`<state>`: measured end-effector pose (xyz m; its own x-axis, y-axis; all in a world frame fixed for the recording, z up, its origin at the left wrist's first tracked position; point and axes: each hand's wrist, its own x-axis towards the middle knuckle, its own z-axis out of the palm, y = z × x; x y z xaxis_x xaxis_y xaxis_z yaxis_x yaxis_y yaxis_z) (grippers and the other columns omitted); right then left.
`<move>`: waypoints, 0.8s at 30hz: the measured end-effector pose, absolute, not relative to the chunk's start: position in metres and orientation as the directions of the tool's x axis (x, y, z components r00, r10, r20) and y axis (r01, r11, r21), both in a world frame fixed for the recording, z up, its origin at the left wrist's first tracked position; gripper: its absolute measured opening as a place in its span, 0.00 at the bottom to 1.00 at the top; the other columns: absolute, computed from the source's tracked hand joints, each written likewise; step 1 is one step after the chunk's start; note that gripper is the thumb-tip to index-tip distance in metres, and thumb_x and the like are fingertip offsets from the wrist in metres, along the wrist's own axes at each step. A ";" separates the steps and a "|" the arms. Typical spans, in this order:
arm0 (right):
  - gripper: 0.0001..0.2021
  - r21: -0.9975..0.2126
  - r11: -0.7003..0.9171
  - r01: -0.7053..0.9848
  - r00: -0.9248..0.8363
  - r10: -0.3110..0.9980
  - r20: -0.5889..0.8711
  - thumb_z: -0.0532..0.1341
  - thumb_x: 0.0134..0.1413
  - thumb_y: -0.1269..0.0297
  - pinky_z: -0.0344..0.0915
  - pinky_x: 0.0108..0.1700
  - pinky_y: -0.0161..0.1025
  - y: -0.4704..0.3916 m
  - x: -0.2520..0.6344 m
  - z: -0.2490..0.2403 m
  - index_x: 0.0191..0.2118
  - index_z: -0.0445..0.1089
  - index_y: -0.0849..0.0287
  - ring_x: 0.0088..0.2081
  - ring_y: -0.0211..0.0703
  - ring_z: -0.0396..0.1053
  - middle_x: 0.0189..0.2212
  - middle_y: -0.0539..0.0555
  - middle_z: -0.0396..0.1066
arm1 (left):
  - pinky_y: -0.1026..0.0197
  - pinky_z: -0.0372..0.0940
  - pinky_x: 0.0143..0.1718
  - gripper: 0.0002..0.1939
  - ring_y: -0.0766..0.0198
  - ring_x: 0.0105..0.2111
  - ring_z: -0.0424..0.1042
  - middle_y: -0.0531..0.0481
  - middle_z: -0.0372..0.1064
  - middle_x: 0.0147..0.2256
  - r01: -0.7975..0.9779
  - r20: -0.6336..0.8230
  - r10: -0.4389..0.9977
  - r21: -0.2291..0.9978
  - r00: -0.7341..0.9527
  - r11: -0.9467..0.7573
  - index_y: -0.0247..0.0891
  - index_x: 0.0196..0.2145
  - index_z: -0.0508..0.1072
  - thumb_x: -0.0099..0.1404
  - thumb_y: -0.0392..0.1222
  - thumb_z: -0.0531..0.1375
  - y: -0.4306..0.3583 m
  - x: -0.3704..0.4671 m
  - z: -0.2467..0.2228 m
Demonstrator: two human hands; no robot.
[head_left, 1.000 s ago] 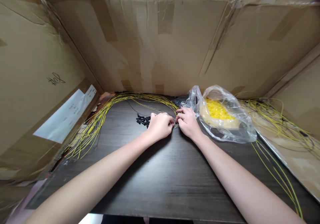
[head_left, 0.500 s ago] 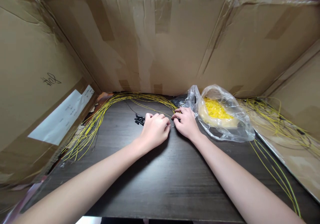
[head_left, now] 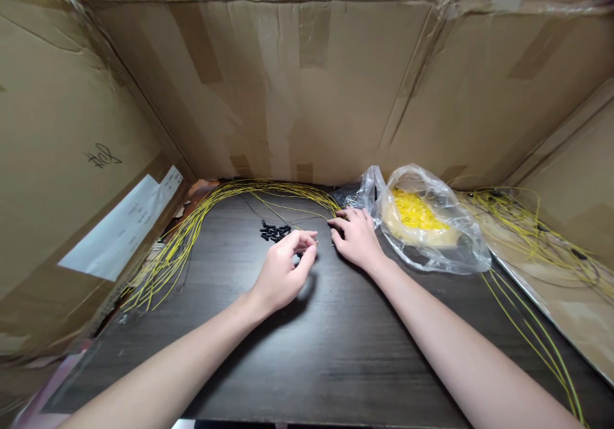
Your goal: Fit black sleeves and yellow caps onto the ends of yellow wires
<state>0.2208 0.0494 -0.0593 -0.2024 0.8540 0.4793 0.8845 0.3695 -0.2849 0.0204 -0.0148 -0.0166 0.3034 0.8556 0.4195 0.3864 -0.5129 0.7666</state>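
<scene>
A bundle of thin yellow wires (head_left: 199, 205) arcs over the dark table, its right end running under my right hand (head_left: 354, 236). The fingers of that hand are curled down over the wire ends, and their tips are partly hidden. My left hand (head_left: 286, 266) is raised slightly off the table, thumb and fingers pinched. A single yellow wire runs from the arc to behind these fingers, and a tiny tip shows at the fingertips. Just beyond the left hand lies a small pile of black sleeve-like pieces (head_left: 274, 231).
A clear plastic bag (head_left: 467, 240) with small yellow pieces (head_left: 415, 210) stands right of my right hand. More loose yellow wires (head_left: 532, 224) lie on cardboard at the right. Cardboard walls (head_left: 268, 96) enclose the back and sides of the dark table (head_left: 307, 352).
My left hand has drawn back toward me and left, away from my right hand, and turned so its pinch shows. More of the black pile is visible. My right hand has stayed on the wire ends.
</scene>
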 end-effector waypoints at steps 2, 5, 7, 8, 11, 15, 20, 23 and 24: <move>0.15 -0.274 0.365 0.890 -0.200 0.851 0.485 0.57 0.60 0.63 0.41 0.65 0.60 0.050 0.221 -0.061 0.48 0.77 0.55 0.58 0.56 0.58 0.51 0.59 0.69 | 0.56 0.66 0.51 0.04 0.59 0.51 0.71 0.43 0.72 0.47 0.377 0.439 0.835 0.750 0.331 -0.543 0.38 0.37 0.66 0.70 0.37 0.54 -0.017 0.020 -0.016; 0.15 -0.261 0.361 0.895 -0.197 0.846 0.496 0.57 0.59 0.63 0.43 0.65 0.60 0.050 0.221 -0.061 0.49 0.76 0.56 0.58 0.57 0.58 0.52 0.61 0.68 | 0.56 0.64 0.53 0.03 0.58 0.53 0.70 0.43 0.71 0.47 0.407 0.484 0.793 0.683 0.370 -0.607 0.39 0.37 0.66 0.70 0.35 0.54 -0.019 0.018 -0.014; 0.15 -0.266 0.373 0.889 -0.192 0.830 0.523 0.58 0.59 0.63 0.45 0.64 0.59 0.049 0.220 -0.058 0.48 0.76 0.57 0.58 0.57 0.58 0.52 0.62 0.67 | 0.56 0.63 0.54 0.03 0.58 0.54 0.69 0.43 0.71 0.46 0.427 0.508 0.762 0.632 0.403 -0.647 0.39 0.37 0.66 0.69 0.34 0.54 -0.019 0.017 -0.013; 0.15 -0.278 0.381 0.882 -0.181 0.818 0.545 0.58 0.59 0.63 0.48 0.63 0.58 0.048 0.220 -0.056 0.48 0.76 0.57 0.58 0.57 0.59 0.52 0.62 0.68 | 0.55 0.63 0.54 0.03 0.58 0.54 0.68 0.43 0.71 0.46 0.432 0.514 0.747 0.610 0.423 -0.664 0.38 0.37 0.66 0.69 0.33 0.54 -0.019 0.016 -0.013; 0.12 -0.360 0.421 0.832 -0.137 0.786 0.603 0.56 0.61 0.64 0.58 0.54 0.51 0.042 0.215 -0.046 0.42 0.76 0.58 0.51 0.53 0.64 0.45 0.60 0.71 | 0.55 0.62 0.54 0.03 0.57 0.55 0.68 0.42 0.71 0.46 0.433 0.518 0.710 0.564 0.476 -0.703 0.38 0.37 0.66 0.68 0.33 0.54 -0.019 0.016 -0.013; 0.14 -0.535 0.540 0.649 -0.188 0.796 0.575 0.54 0.63 0.62 0.62 0.40 0.40 0.030 0.203 -0.033 0.29 0.73 0.59 0.33 0.44 0.67 0.28 0.55 0.71 | 0.56 0.64 0.53 0.03 0.58 0.52 0.69 0.41 0.69 0.49 0.419 0.527 0.665 0.519 0.529 -0.745 0.37 0.38 0.67 0.67 0.32 0.55 -0.019 0.015 -0.014; 0.22 -0.863 0.385 0.328 -0.239 0.917 0.319 0.53 0.64 0.56 0.58 0.32 0.36 0.020 0.192 -0.026 0.24 0.71 0.61 0.25 0.37 0.64 0.21 0.52 0.69 | 0.56 0.65 0.53 0.05 0.58 0.51 0.69 0.40 0.68 0.48 0.367 0.541 0.599 0.481 0.590 -0.796 0.36 0.39 0.69 0.66 0.31 0.56 -0.020 0.014 -0.013; 0.22 -0.957 0.236 0.169 -0.278 0.943 0.184 0.55 0.61 0.53 0.55 0.28 0.34 0.018 0.189 -0.023 0.22 0.69 0.62 0.23 0.34 0.59 0.18 0.49 0.64 | 0.55 0.66 0.51 0.06 0.57 0.49 0.70 0.40 0.69 0.47 0.346 0.527 0.564 0.458 0.636 -0.819 0.36 0.39 0.69 0.65 0.30 0.56 -0.021 0.014 -0.012; 0.21 -0.971 0.198 0.135 -0.300 0.942 0.151 0.57 0.59 0.54 0.53 0.26 0.34 0.017 0.189 -0.022 0.20 0.67 0.62 0.21 0.33 0.56 0.17 0.48 0.61 | 0.55 0.67 0.50 0.06 0.57 0.48 0.70 0.40 0.69 0.46 0.340 0.522 0.554 0.452 0.648 -0.825 0.36 0.39 0.69 0.64 0.30 0.56 -0.021 0.014 -0.012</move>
